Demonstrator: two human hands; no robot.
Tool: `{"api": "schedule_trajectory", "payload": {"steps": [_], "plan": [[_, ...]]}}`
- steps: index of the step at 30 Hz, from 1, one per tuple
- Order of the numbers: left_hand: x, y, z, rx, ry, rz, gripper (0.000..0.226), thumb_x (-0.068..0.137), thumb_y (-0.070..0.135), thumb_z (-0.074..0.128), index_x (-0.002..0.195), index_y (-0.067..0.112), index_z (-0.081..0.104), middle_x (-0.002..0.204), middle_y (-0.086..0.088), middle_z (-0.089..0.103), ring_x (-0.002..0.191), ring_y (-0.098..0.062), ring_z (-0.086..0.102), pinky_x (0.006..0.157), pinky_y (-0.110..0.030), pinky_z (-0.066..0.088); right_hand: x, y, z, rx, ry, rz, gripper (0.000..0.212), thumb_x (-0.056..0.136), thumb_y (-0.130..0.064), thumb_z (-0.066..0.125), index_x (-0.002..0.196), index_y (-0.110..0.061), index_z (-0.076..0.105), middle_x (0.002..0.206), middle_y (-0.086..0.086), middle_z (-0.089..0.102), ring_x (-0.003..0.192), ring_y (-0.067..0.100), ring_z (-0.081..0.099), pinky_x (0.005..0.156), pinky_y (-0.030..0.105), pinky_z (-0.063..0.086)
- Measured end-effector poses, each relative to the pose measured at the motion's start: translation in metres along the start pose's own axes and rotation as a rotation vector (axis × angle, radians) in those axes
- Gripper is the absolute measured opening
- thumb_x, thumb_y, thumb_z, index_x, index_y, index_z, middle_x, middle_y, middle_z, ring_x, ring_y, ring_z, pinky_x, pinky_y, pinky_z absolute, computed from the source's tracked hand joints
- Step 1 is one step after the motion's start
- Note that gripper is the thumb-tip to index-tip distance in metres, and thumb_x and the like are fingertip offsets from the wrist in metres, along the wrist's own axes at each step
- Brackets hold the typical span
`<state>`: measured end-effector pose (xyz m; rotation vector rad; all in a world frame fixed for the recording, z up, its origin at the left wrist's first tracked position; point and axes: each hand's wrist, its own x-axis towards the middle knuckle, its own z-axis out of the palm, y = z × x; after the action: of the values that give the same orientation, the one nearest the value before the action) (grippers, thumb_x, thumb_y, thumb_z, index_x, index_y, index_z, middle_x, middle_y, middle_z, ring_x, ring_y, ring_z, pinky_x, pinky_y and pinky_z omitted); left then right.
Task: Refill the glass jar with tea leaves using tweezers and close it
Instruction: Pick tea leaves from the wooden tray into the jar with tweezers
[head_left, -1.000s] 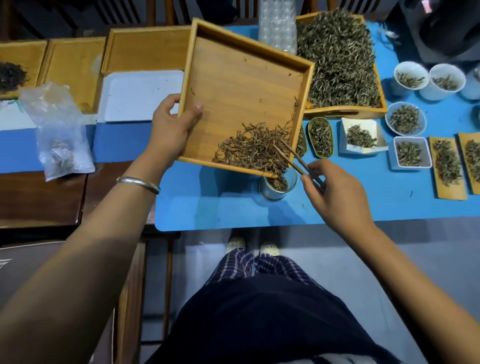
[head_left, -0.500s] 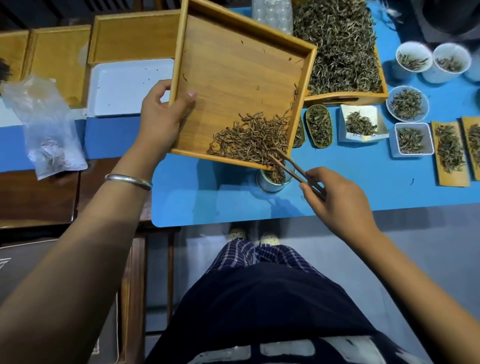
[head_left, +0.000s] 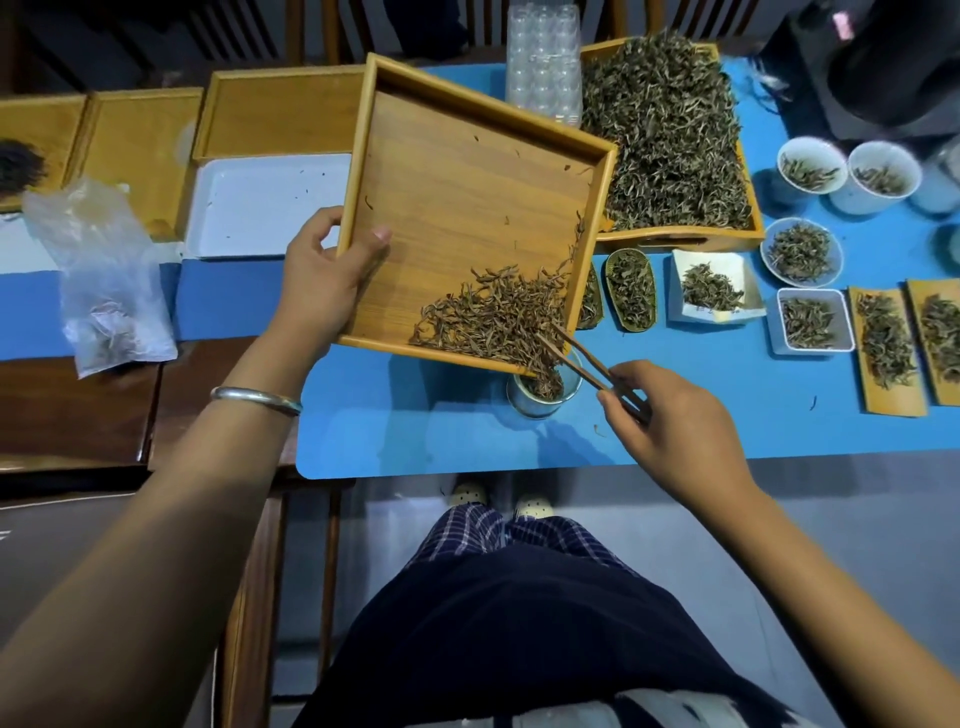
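Left hand (head_left: 322, 280): grips the near-left rim of a square, raised-edge wooden tray (head_left: 467, 176), thumb inside, fingers beneath. Tray held tilted, so its dark brown loose tea leaves (head_left: 493, 317) gather at the low corner.

Right hand (head_left: 670, 415): pinches slim brown wooden tweezers (head_left: 582, 358); tips reach up-left into the leaf pile at that corner, apparently to rake leaves over the edge. Whether the tips hold leaves cannot be told.

Small round glass jar (head_left: 543, 387): stands on the blue table mat (head_left: 727, 415), between the two hands, directly under the tray's low corner, placed to catch falling leaves. Already partly filled; no lid seen.

Beyond the right hand: large wooden tray of green tea (head_left: 670, 130); white sample dishes (head_left: 802, 254).
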<state>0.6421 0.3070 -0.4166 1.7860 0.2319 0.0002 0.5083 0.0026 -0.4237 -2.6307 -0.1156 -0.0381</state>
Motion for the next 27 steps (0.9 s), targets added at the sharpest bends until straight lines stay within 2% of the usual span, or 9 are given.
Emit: {"api": "schedule_trajectory", "payload": {"steps": [5,9,13,21,27], "plan": [[-0.001,0.002,0.002,0.013,0.013,0.000,0.025,0.091,0.029,0.068,0.110,0.015,0.060,0.087,0.007,0.071,0.069,0.000,0.070,0.058,-0.016,0.053,0.014,-0.013,0.006,-0.011,-0.022,-0.089,0.019,0.089,-0.026,0.063,0.104,-0.014,0.063,0.095,0.001,0.072,0.076,0.025,0.068,0.057,0.035,0.053],[-0.001,0.002,0.003,-0.001,0.024,-0.012,0.023,0.091,0.027,0.069,0.109,0.015,0.060,0.080,0.010,0.071,0.067,0.000,0.070,0.057,-0.017,0.053,0.011,-0.011,0.010,-0.035,-0.068,-0.082,0.019,0.091,-0.028,0.061,0.104,-0.014,0.062,0.096,0.001,0.071,0.076,0.025,0.067,0.055,0.034,0.051],[-0.001,0.000,0.002,-0.008,0.024,-0.013,0.023,0.091,0.027,0.070,0.108,0.016,0.061,0.081,0.010,0.072,0.070,-0.002,0.070,0.059,-0.018,0.055,0.001,-0.002,0.008,-0.025,-0.078,-0.039,0.019,0.090,-0.028,0.062,0.104,-0.015,0.062,0.097,0.000,0.071,0.076,0.023,0.068,0.056,0.031,0.046],[0.004,-0.003,0.001,0.007,0.006,-0.012,0.027,0.089,0.033,0.071,0.109,0.019,0.061,0.085,0.008,0.073,0.074,-0.006,0.072,0.061,-0.020,0.056,-0.013,0.003,0.005,0.039,-0.089,0.015,0.023,0.088,-0.026,0.066,0.106,-0.012,0.063,0.096,0.003,0.072,0.081,0.025,0.070,0.062,0.040,0.056],[0.008,-0.003,0.000,0.014,-0.009,-0.002,0.031,0.089,0.035,0.070,0.113,0.018,0.061,0.088,0.006,0.073,0.076,-0.009,0.072,0.063,-0.022,0.057,-0.022,0.007,0.005,0.055,-0.079,0.048,0.023,0.086,-0.025,0.069,0.105,-0.012,0.065,0.094,0.002,0.073,0.080,0.024,0.070,0.062,0.037,0.054]]}}
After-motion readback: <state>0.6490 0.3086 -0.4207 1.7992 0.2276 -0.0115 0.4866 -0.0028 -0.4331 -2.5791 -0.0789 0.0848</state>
